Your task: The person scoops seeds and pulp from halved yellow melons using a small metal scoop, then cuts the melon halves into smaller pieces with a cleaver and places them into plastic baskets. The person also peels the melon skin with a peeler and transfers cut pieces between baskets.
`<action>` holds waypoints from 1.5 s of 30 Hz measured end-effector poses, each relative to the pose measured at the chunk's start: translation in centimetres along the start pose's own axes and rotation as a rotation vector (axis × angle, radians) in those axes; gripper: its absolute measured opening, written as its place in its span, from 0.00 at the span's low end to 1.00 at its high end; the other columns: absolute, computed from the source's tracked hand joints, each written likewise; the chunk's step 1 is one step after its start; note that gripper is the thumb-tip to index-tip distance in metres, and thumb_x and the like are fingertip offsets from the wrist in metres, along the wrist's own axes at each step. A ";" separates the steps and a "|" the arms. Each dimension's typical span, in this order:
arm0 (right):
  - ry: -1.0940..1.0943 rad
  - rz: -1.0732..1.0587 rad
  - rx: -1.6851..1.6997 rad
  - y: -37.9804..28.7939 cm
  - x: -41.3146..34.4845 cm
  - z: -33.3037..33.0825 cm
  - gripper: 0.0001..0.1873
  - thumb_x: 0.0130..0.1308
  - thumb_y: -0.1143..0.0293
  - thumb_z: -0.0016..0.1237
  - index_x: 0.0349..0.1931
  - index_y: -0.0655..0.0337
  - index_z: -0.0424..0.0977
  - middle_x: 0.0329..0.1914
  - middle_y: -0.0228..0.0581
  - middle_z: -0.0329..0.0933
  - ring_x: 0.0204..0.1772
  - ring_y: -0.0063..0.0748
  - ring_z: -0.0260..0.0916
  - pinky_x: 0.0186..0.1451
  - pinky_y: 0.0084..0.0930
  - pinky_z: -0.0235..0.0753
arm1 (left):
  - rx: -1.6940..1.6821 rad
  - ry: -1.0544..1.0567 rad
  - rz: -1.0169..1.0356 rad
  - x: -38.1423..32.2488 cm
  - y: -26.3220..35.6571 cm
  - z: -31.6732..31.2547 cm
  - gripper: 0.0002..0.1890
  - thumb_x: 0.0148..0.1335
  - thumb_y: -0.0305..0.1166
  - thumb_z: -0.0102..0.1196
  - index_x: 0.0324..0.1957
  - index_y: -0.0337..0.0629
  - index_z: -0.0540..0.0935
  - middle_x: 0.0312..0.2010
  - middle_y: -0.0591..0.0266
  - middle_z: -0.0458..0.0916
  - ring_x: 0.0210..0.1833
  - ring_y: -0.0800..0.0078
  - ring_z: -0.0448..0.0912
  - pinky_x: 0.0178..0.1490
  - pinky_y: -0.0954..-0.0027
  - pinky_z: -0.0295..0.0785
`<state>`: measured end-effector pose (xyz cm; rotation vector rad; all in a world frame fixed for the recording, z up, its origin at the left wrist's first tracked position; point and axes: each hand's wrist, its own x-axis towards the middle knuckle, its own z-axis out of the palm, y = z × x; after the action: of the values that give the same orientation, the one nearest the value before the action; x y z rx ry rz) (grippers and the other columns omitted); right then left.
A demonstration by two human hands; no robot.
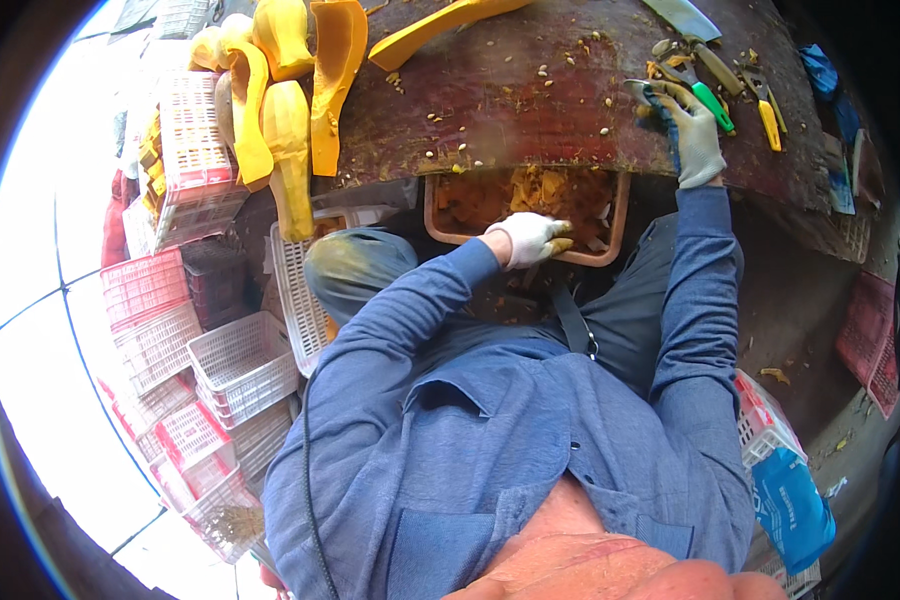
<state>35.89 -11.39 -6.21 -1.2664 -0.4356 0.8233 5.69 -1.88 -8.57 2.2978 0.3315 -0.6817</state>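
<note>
My left hand [532, 238], in a white glove with stained fingertips, is over the near rim of an orange-brown tub [600, 259] of pumpkin scraps below the table edge. Whether it grips anything is unclear. At the right of the dark red wooden table [495, 112], my gloved right hand [686, 131] has its fingers curled at a small metal-ended tool [636, 90] and a blue cloth or strap; its grip is partly hidden. Beside it lie a green-handled peeler [712, 107], a yellow-handled peeler [769, 125] and a cleaver [686, 19]. Peeled pumpkins [289, 142] and hollowed pumpkin halves [337, 82] lie at the left.
Pumpkin seeds [542, 73] are scattered on the table, and a long cut pumpkin piece [442, 30] lies at the far side. White and pink plastic crates [244, 367] are stacked at the left. A blue bag [791, 510] rests on a crate at the lower right.
</note>
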 end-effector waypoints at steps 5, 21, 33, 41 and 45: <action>0.067 -0.033 -0.019 -0.2 -0.1 1.9 0.15 0.73 0.68 0.52 0.54 0.68 0.78 0.39 0.43 0.84 0.33 0.31 0.84 0.33 0.26 0.85 | 0.291 -0.242 -0.158 5.0 -6.7 1.5 0.29 0.68 0.55 0.43 0.46 0.41 0.88 0.52 0.44 0.84 0.55 0.46 0.81 0.60 0.51 0.74; 0.137 -0.081 -0.467 1.1 0.3 1.7 0.12 0.71 0.75 0.51 0.52 0.67 0.80 0.40 0.33 0.82 0.39 0.19 0.75 0.43 0.19 0.76 | 0.244 1.047 -0.140 -2.0 -10.4 -21.8 0.29 0.59 0.38 0.64 0.64 0.47 0.77 0.62 0.53 0.79 0.65 0.58 0.77 0.70 0.58 0.69; 0.088 -0.044 -0.556 1.5 0.2 2.4 0.11 0.71 0.73 0.51 0.48 0.70 0.80 0.39 0.35 0.83 0.39 0.20 0.75 0.42 0.21 0.75 | 0.302 0.526 -0.687 3.2 -14.9 -29.5 0.30 0.59 0.41 0.58 0.66 0.52 0.76 0.71 0.51 0.69 0.74 0.51 0.65 0.76 0.49 0.57; 0.089 -0.191 -0.587 1.7 0.8 3.5 0.11 0.70 0.73 0.53 0.48 0.70 0.80 0.40 0.36 0.84 0.42 0.22 0.76 0.46 0.23 0.76 | 0.007 0.419 -0.352 -1.1 -11.6 -25.3 0.29 0.45 0.46 0.73 0.47 0.37 0.86 0.43 0.45 0.87 0.46 0.54 0.86 0.52 0.59 0.81; 0.119 -0.356 -0.730 1.4 0.7 4.7 0.10 0.68 0.75 0.56 0.47 0.68 0.81 0.40 0.40 0.85 0.42 0.24 0.79 0.48 0.25 0.78 | -0.566 0.485 -0.239 -5.0 -9.3 -16.1 0.33 0.42 0.41 0.77 0.48 0.30 0.82 0.40 0.47 0.87 0.43 0.60 0.86 0.50 0.64 0.80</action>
<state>32.61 -7.70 -6.38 -1.8229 -0.8845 0.2758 3.75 15.78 -1.17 1.8565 0.9108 -0.0949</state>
